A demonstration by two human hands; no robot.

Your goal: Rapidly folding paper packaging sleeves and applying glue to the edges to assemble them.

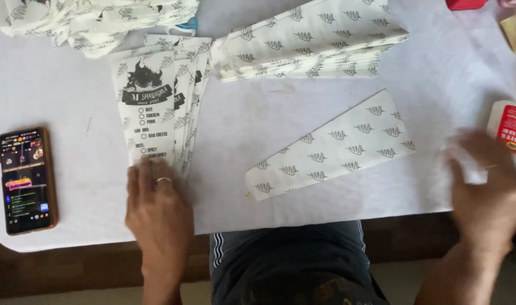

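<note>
White table [71,90]: 1 phone [27,179], 1 loose sleeve [331,148], 2 hands.

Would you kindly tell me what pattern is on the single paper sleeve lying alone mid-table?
The paper sleeve is white with rows of small dark leaf-like marks, seen in the head view.

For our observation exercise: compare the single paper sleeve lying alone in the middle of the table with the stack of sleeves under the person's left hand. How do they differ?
The single sleeve lies alone and slanted, showing only the small repeated pattern. The stack under the left hand is a fanned pile running up and down the table, its top sleeve showing a black logo and checkbox print. The single sleeve is untouched; fingertips press the stack's near end. Both are white, long, patterned paper.
</note>
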